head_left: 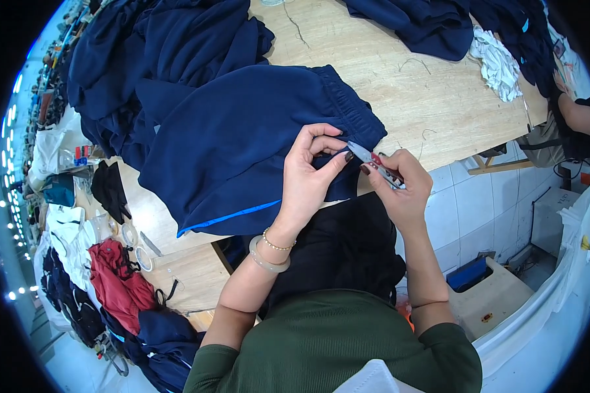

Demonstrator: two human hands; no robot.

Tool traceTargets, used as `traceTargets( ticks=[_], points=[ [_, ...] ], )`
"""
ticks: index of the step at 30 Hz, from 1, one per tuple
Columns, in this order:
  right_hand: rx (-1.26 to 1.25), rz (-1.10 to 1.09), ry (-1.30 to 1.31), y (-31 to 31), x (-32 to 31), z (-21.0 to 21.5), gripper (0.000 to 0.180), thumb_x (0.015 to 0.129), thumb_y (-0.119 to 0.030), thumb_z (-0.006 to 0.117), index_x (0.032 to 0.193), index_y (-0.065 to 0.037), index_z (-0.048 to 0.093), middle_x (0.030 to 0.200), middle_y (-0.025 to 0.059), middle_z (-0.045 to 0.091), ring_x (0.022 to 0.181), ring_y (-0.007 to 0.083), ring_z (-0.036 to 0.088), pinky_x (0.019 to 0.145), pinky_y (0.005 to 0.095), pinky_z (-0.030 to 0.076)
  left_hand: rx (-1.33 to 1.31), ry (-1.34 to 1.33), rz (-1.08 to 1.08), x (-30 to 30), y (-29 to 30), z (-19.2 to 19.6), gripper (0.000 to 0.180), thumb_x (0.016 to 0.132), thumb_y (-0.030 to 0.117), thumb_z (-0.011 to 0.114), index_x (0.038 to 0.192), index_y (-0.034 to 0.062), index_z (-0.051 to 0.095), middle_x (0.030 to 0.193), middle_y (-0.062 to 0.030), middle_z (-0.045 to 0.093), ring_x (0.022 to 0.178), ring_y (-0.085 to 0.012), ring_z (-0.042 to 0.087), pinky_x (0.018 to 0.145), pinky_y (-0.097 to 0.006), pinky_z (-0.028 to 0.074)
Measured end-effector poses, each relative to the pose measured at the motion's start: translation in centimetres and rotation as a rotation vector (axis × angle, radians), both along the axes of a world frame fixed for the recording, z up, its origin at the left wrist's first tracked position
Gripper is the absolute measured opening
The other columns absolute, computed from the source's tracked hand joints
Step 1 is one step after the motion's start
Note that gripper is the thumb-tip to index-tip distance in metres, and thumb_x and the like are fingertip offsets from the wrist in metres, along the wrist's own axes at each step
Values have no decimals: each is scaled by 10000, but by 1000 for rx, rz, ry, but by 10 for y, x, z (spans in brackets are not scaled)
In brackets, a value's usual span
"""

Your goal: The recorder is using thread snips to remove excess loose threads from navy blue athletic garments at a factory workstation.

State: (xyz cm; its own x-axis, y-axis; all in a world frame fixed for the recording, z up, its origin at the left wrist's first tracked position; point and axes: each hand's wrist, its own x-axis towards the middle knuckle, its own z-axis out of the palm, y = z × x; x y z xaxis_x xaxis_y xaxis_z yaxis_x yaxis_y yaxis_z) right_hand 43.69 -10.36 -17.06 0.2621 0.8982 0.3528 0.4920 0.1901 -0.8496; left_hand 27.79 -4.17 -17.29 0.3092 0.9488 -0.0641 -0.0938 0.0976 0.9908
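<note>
A navy garment (236,131) with a gathered elastic waistband (346,98) and a bright blue strip along its lower edge lies across the near side of the table. My left hand (305,170) rests at the waistband end, its fingers curled and its thumb pinching the cloth there. In my right hand (408,187) are small thread snips (376,162) with red on the handles. Their blade tips point left, close to my left thumb and the waistband edge. Whether a thread lies between the blades is too small to tell.
More navy cloth is heaped at the far left (170,52) and far right (419,26) of the wooden table (432,98). Crumpled white cloth (497,62) lies at the right. Tape rolls (143,259) and a red bag (118,281) sit left. Another person's arm (580,118) shows at the right edge.
</note>
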Motion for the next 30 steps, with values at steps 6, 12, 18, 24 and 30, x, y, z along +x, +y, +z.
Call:
traceTargets(
  ticks=[6, 12, 18, 24, 30],
  points=[
    [-29, -4, -34, -1, 2, 2, 189, 757, -50, 796, 796, -5, 617, 693, 61, 590, 610, 158, 552, 536, 286, 425, -2, 14, -1, 1, 0, 1, 342, 854, -79, 671, 1156, -3, 529, 928, -40, 656, 876, -77, 590, 834, -207, 466],
    [0, -163, 367, 5, 5, 2, 154, 903, -72, 700, 1000, 3, 607, 848, 27, 633, 778, 69, 567, 698, 212, 463, 28, 24, 1, 1, 0, -1, 360, 845, -72, 683, 1162, 5, 533, 949, -16, 641, 859, -59, 555, 825, -200, 446],
    [-119, -45, 527, 14, -2, 14, 225, 929, -37, 636, 1145, 18, 606, 900, 37, 632, 815, 80, 591, 743, 213, 480, 32, 75, 9, 0, -1, 5, 440, 837, -76, 675, 1238, 26, 526, 964, 3, 631, 838, -52, 530, 816, -205, 423],
    [61, 76, -155, 33, -5, 2, 307, 689, 96, 630, 949, -61, 678, 721, 83, 560, 665, 190, 566, 578, 280, 436, 72, 119, -25, -1, 0, 10, 495, 819, -111, 639, 1276, 39, 523, 971, -2, 634, 834, -54, 528, 806, -207, 418],
    [2, 61, 63, 38, 0, -6, 252, 761, 103, 596, 977, -22, 624, 804, 77, 589, 719, 169, 586, 649, 282, 478, 30, 69, -34, -1, 3, 10, 475, 830, -100, 640, 1273, 23, 521, 963, -17, 635, 838, -51, 530, 818, -198, 429]
  ],
)
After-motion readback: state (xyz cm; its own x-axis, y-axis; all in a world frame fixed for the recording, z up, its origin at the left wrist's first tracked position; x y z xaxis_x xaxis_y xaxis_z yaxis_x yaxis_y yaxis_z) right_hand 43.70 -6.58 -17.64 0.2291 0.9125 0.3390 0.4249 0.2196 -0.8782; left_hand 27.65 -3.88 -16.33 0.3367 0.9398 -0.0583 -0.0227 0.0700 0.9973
